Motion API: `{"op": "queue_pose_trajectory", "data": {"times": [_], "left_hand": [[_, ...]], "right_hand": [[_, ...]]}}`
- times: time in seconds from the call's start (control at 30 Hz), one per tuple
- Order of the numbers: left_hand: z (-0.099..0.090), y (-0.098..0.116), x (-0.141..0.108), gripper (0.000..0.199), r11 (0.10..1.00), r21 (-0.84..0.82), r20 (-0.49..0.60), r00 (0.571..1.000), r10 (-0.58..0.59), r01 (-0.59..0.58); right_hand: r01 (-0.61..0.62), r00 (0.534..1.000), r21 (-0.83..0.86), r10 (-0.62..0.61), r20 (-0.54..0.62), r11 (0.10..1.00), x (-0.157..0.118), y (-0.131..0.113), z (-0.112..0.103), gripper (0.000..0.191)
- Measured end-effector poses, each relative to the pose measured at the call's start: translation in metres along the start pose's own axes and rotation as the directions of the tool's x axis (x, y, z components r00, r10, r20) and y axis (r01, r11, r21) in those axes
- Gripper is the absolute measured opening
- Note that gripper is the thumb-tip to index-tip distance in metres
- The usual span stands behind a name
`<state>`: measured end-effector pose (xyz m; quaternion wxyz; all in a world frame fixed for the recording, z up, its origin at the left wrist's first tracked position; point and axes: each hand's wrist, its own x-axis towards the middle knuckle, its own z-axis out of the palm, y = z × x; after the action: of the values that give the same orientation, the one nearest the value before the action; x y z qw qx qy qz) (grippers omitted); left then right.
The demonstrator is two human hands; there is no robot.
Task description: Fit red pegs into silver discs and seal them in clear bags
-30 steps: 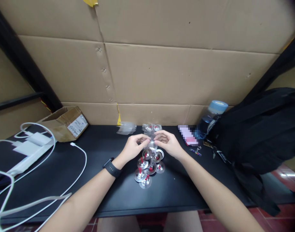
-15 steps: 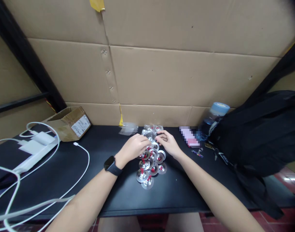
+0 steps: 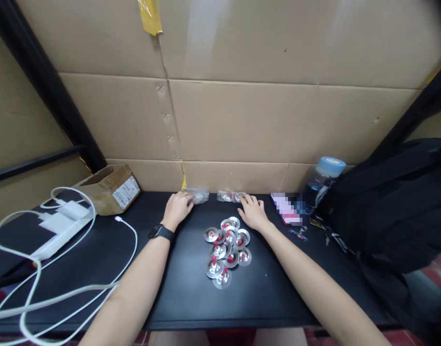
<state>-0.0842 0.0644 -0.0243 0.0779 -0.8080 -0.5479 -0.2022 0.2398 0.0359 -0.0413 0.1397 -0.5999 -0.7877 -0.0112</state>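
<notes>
Small silver finger cymbals (image 3: 231, 258) with red loops lie in an overlapping pile on the black table (image 3: 191, 302). My left hand (image 3: 177, 210), a black watch (image 3: 161, 232) on its wrist, is at the left end of the clear plastic bags (image 3: 199, 194). Its fingers are curled together at the bags' edge, partly hiding them. Beyond the pile, my right hand (image 3: 254, 211) is open, fingers apart, its fingertips at the right end of a clear packet (image 3: 225, 195) with finger cymbals inside. Those fingertips cover part of the packet.
An open cardboard box (image 3: 110, 190), a white power strip (image 3: 63, 233) and looped white cables (image 3: 70, 290) are on the left. At right are a pixelated pink item (image 3: 287, 209), keys (image 3: 327, 235), a blue-lidded bottle (image 3: 319, 185) and a black backpack (image 3: 396, 206). Cardboard (image 3: 231, 120) walls the back.
Both hands have left the cymbal pile and moved apart: the left to the plastic bags, the right to the packet. The shiny packet that was between them now lies by the back wall.
</notes>
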Motion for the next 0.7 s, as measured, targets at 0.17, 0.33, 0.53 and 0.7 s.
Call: {"op": "queue_pose_trajectory", "data": {"times": [0.17,0.33,0.53,0.7], "left_hand": [[0.015,0.012,0.003,0.038,1.000,-0.008,0.074,0.997,0.004,-0.004],[0.016,0.012,0.000,0.040,1.000,0.002,0.130,0.991,-0.020,0.020],[0.011,0.013,-0.003,0.039,1.000,0.014,0.058,0.998,0.002,-0.003],[0.003,0.018,-0.004,0.033,1.000,0.023,-0.014,1.000,-0.007,0.007]], "right_hand": [[0.032,0.997,0.060,-0.036,0.075,0.998,0.003,0.007,0.003,0.055],[0.001,0.999,0.007,-0.001,0.033,1.000,0.000,0.003,-0.003,0.051],[-0.091,0.996,-0.084,0.092,0.010,0.992,-0.009,0.010,-0.016,0.047],[-0.115,0.993,-0.105,0.118,0.026,0.988,-0.017,0.019,-0.024,0.041]]}}
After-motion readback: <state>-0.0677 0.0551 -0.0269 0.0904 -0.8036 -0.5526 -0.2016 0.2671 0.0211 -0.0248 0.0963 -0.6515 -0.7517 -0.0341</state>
